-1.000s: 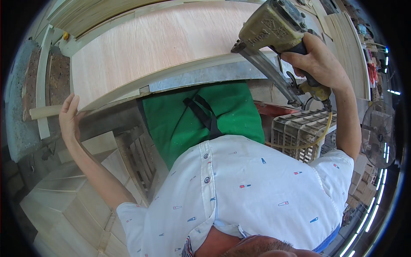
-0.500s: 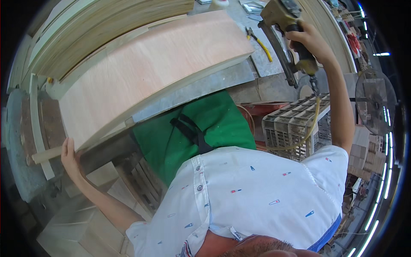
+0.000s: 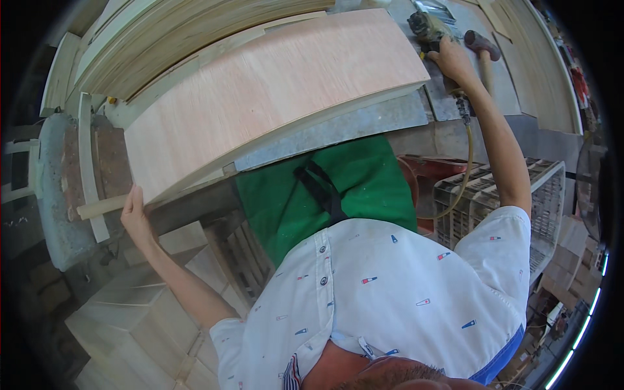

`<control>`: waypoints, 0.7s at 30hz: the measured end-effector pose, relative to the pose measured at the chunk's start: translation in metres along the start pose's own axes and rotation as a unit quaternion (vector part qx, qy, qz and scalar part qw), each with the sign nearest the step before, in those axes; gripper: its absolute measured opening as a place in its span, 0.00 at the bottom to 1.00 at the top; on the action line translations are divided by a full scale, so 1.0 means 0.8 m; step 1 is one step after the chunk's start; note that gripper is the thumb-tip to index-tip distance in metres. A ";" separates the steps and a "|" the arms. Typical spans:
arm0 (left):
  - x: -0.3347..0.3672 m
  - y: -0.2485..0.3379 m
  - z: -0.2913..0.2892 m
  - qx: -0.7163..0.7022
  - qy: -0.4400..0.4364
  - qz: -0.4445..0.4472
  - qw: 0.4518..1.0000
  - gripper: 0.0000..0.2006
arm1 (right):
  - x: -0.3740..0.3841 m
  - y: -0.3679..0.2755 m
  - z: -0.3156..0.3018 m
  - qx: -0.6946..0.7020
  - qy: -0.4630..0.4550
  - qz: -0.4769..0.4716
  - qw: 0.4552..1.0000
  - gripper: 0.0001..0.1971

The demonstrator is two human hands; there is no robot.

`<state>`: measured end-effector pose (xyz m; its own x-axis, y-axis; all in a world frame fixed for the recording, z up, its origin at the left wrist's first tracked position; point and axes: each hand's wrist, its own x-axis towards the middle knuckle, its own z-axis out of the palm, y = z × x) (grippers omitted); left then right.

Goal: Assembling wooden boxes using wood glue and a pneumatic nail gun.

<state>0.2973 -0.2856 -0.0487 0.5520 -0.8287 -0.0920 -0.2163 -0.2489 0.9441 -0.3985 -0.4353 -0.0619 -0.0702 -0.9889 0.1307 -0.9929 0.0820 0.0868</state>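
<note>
A long pale plywood panel piece (image 3: pixel 273 97) with a thick front edge lies across the workbench (image 3: pixel 338 134). My left hand (image 3: pixel 138 218) is at its near left corner, fingers and thumb closed on the end. At the back right, my right hand (image 3: pixel 453 64) grips a nail gun (image 3: pixel 426 27) by its handle, low over the bench beyond the panel's right end. The nail gun's nose is hidden from view. A yellow air hose (image 3: pixel 469 153) runs down from the handle. Beside the right hand lies a mallet (image 3: pixel 482 47) with a dark head and wooden handle.
Stacked boards (image 3: pixel 195 45) run along behind the panel. Wooden strips (image 3: pixel 88 162) lie at the left end. A dirty plastic crate (image 3: pixel 497 188) stands below the bench on the right. Pale wooden boxes (image 3: pixel 140 312) sit at the lower left.
My right hand has brought the nail gun down from its raised position toward the back of the bench. The view has shifted left, and the mallet now shows. My left hand stays at the panel's corner.
</note>
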 end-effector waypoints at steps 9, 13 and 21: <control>-0.032 0.012 0.037 -0.002 0.093 0.049 0.994 0.17 | -0.041 -0.042 -0.049 0.136 0.109 -0.091 0.981 0.20; -0.060 -0.003 0.050 -0.056 0.097 0.063 0.992 0.19 | -0.083 -0.087 -0.063 0.465 -0.049 -0.022 0.884 0.21; -0.108 -0.024 0.060 -0.074 0.145 0.061 0.985 0.22 | -0.109 -0.084 -0.068 0.454 -0.194 -0.044 0.868 0.20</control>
<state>0.2152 -0.2334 -0.0745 0.7410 -0.6641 0.0999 -0.1875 -0.0617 0.9803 -0.3205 -0.3482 -0.0253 0.1570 -0.9681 -0.1955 -0.6504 0.0476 -0.7581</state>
